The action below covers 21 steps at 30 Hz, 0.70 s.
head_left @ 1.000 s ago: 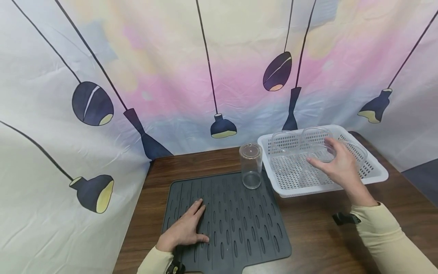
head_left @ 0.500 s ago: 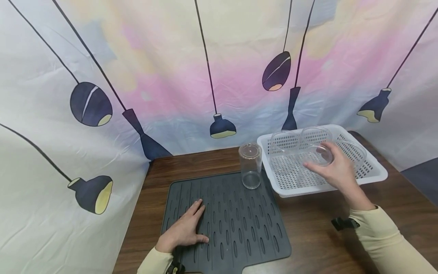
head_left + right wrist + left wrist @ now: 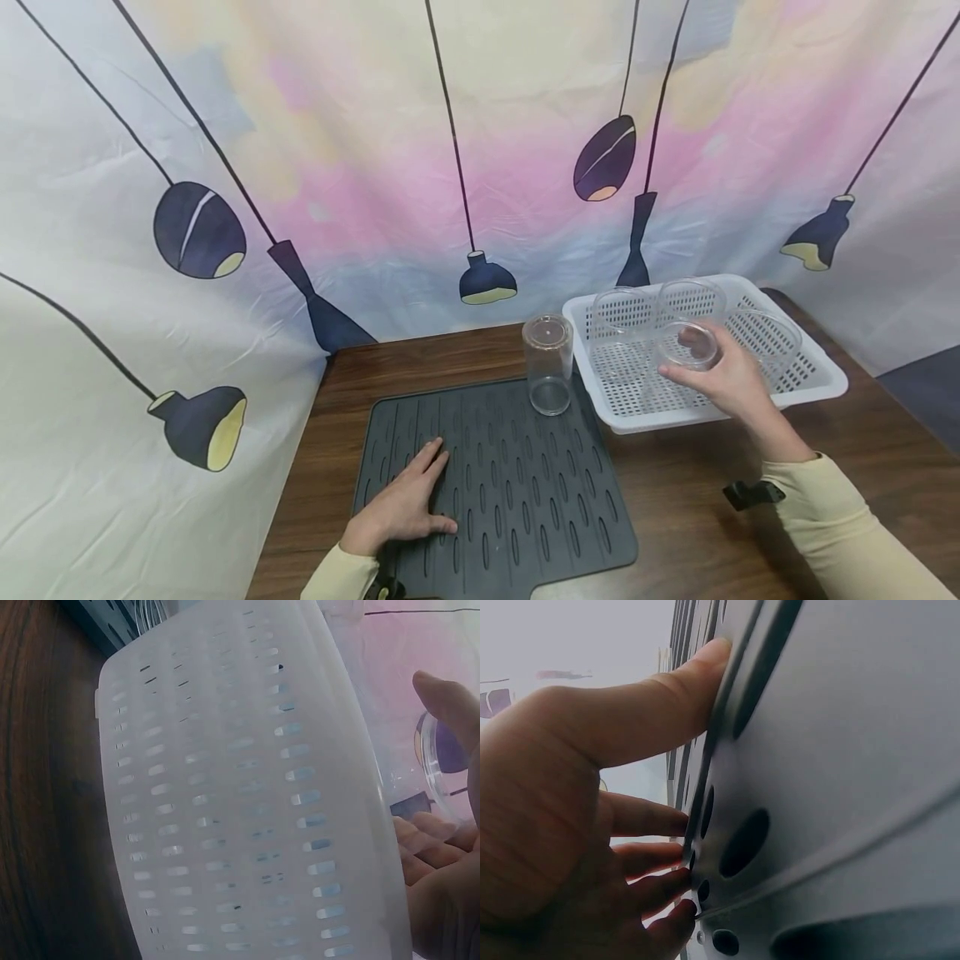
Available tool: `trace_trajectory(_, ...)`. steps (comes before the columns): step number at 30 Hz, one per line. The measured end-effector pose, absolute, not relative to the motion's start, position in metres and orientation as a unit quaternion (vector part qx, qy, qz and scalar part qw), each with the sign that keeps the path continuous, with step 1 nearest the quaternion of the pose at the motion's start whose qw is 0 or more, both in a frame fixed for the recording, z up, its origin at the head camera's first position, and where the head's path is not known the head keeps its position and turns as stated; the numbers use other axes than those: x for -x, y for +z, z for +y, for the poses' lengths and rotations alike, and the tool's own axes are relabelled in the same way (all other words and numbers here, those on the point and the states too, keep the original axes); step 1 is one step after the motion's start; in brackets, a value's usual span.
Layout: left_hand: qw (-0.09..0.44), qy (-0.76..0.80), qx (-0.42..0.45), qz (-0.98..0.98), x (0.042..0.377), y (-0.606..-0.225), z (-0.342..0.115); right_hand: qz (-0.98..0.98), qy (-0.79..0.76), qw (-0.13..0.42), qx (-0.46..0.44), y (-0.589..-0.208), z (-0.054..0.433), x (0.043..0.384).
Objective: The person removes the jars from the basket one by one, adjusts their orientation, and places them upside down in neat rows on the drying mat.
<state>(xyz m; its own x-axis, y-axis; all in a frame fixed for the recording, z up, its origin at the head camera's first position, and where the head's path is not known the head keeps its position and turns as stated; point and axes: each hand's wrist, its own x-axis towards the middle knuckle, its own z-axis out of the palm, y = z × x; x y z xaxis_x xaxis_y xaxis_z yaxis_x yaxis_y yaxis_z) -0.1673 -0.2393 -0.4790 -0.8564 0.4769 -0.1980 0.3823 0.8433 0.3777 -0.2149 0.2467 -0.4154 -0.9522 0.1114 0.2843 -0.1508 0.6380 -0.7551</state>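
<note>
My right hand (image 3: pixel 723 371) grips a clear drinking glass (image 3: pixel 687 357) near its upper end, thumb on the near side and fingers behind, over the white plastic basket (image 3: pixel 622 423). In the right wrist view, the thumb and fingers stand around the glass rim (image 3: pixel 430 761) beyond the basket's slotted wall (image 3: pixel 225 787). My left hand (image 3: pixel 401 504) rests with fingers spread on the dark grey drying mat (image 3: pixel 517 500). Its thumb and fingertips touch the mat's ribbed surface in the left wrist view. Another clear glass (image 3: pixel 549 367) stands upside down at the mat's back right corner.
More clear glasses stand in the basket, including one at its back left (image 3: pixel 622 310), one at the back (image 3: pixel 692 296) and one at the right (image 3: pixel 772 333). The basket sits on a brown wooden table (image 3: pixel 675 500), with a patterned cloth (image 3: pixel 375 208) hanging behind.
My right hand has closed around the glass and drawn slightly left and toward me, the glass's upper end shifting with it. The left hand has stayed on the mat.
</note>
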Motion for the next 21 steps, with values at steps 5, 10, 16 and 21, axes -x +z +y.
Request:
trace_trajectory(5,0.141,0.164,-0.225,0.95,0.1668,-0.4798,-0.2391,-0.89,0.435,0.132,-0.027,-0.4168,0.2479,0.2174)
trace_trajectory(10,0.133,0.16,-0.23,0.951,0.1661,-0.4805,-0.2393,-0.904,0.413,0.104,-0.037,-0.4185,0.2505,0.2211)
trace_trajectory(16,0.129,0.16,-0.231,0.951,0.1659,-0.4806,-0.2391,-0.908,0.408,0.089,-0.041,-0.4195,0.2507,0.2232)
trace_trajectory(21,0.13,0.163,-0.23,0.951,0.1668,-0.481,-0.2396,-0.907,0.409,0.093,-0.035,-0.4193,0.2488,0.2216)
